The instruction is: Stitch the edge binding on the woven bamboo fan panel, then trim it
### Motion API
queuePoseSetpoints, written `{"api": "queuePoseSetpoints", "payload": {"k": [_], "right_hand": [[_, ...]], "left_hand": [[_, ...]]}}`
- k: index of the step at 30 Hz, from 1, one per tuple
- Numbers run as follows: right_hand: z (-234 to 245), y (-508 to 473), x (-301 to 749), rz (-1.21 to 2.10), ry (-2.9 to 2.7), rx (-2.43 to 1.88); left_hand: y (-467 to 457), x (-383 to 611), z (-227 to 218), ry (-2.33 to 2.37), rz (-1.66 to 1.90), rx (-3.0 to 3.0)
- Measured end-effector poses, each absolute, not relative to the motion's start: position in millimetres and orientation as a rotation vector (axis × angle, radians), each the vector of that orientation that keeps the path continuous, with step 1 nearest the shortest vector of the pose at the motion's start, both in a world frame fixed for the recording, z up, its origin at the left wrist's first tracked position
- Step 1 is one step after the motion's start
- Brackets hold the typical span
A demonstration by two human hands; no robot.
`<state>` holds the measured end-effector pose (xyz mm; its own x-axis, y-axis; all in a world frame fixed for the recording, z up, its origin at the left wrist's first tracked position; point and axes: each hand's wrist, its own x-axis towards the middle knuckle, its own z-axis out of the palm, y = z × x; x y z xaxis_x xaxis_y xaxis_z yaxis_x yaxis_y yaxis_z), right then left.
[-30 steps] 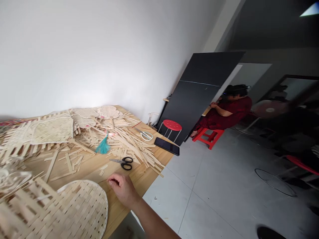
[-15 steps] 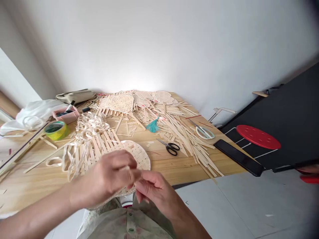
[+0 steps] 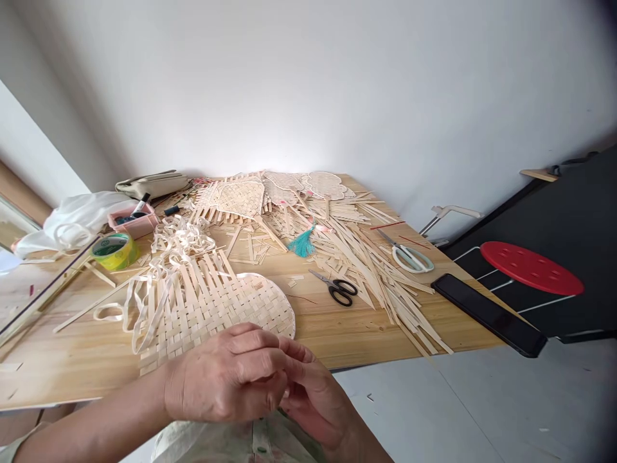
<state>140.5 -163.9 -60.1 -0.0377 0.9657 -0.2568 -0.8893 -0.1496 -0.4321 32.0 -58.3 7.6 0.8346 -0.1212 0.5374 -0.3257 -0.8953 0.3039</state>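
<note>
Left hand (image 3: 226,373) and right hand (image 3: 315,402) together, any held item hidden, nearer than the black-handled metal scissors (image 3: 336,287); pale, round-edged woven-strip panel (image 3: 216,303) left of those. Light, steady pinching should serve best!

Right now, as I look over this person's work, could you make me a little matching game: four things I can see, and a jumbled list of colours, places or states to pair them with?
Things:
1. Left hand
2. Nearest woven piece
3. Tassel
4. Phone

Descriptions:
A. Teal
B. Black, lying by the edge of the table
C. Fingers up against the right hand
D. Rounded rim on one side, loose ends on another

Right pairs: 1-C, 2-D, 3-A, 4-B
</note>
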Motion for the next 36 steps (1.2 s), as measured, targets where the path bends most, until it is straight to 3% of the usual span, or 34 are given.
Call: {"api": "queuePoseSetpoints", "payload": {"k": [4,7,12,18,23,29,36], "right_hand": [[-62,-162,147,1.588,-0.176,-0.599],[-59,-162,166,1.379,-0.232,-0.721],[-63,-165,212,1.122,-0.434,-1.224],[-68,-144,232,1.193,-0.698,-1.477],[-66,-124,223,1.201,-0.818,-1.569],[-61,-124,212,1.397,-0.771,-1.269],[-14,-120,218,1.400,-0.701,-0.872]], "left_hand": [[-59,36,11,-0.389,0.598,2.660],[-48,40,11,-0.383,0.488,2.827],[3,63,-4,0.238,0.357,2.881],[58,101,-14,0.498,-0.231,2.637],[71,112,-17,0.441,-0.415,2.473],[76,102,3,0.281,-0.459,2.202],[57,107,77,0.129,-0.478,2.171]]}}
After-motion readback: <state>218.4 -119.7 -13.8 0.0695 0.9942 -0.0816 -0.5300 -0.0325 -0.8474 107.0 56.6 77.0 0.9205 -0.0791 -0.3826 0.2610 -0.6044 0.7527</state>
